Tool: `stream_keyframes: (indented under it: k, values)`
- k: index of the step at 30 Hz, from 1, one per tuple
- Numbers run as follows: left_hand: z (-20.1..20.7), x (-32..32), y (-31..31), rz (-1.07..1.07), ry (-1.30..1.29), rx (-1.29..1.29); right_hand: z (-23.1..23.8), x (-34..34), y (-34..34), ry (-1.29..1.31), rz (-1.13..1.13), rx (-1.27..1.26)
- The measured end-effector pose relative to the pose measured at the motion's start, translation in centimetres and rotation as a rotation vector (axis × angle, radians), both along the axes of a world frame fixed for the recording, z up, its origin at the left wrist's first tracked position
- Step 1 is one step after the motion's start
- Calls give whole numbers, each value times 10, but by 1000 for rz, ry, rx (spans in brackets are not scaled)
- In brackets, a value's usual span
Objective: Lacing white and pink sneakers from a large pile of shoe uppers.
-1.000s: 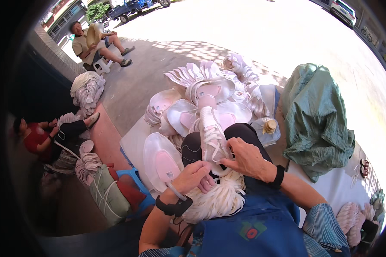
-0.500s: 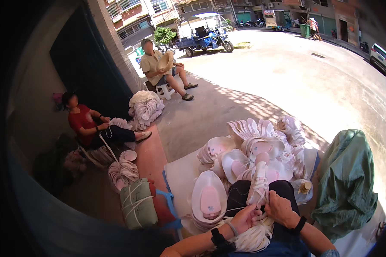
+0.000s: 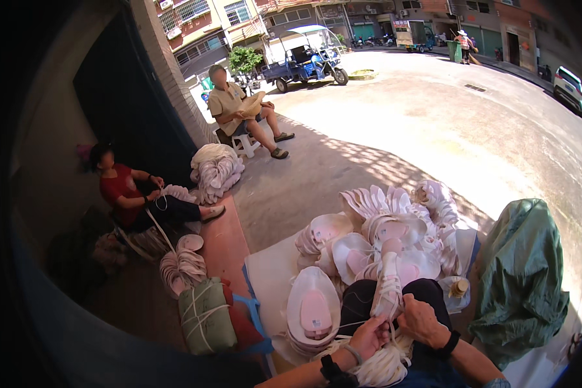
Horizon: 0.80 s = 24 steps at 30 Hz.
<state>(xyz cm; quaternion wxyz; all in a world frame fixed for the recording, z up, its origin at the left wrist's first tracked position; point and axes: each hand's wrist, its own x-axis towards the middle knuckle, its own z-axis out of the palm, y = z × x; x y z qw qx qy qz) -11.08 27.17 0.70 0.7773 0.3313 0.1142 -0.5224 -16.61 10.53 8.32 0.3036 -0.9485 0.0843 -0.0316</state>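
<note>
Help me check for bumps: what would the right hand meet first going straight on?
The right hand would probably meet the white shoe first; whether they touch now is unclear.

White marks the shoe [image 3: 388, 279], cream the laces [image 3: 383, 370] and pink the insoles [image 3: 316, 309]; the sack [image 3: 520, 275] is dark green, a shirt [image 3: 119, 188] red, a three-wheeler [image 3: 318, 66] blue, the pavement [image 3: 376, 155] checkered with light.

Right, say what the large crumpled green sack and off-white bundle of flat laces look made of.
Large crumpled green sack: probably thin plastic sheeting, slightly glossy, judging by its sharp creases and highlights. Off-white bundle of flat laces: likely matt textile, as strands drape limply; fibre unclear.
</note>
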Motion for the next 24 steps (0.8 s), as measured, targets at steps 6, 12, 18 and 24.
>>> stream_keyframes:
  k: [6,12,18,24]
  values:
    - [10,1,-4,5,10,-8,-5,3,-6,47,-37,84]
    - [12,11,-11,-149,-11,-193,5,6,-6,36,-33,101]
    - [-1,17,-11,-114,-25,-70,-11,0,-21,61,-34,223]
    - [-9,15,-10,-88,-67,-136,-9,-2,-17,101,-28,212]
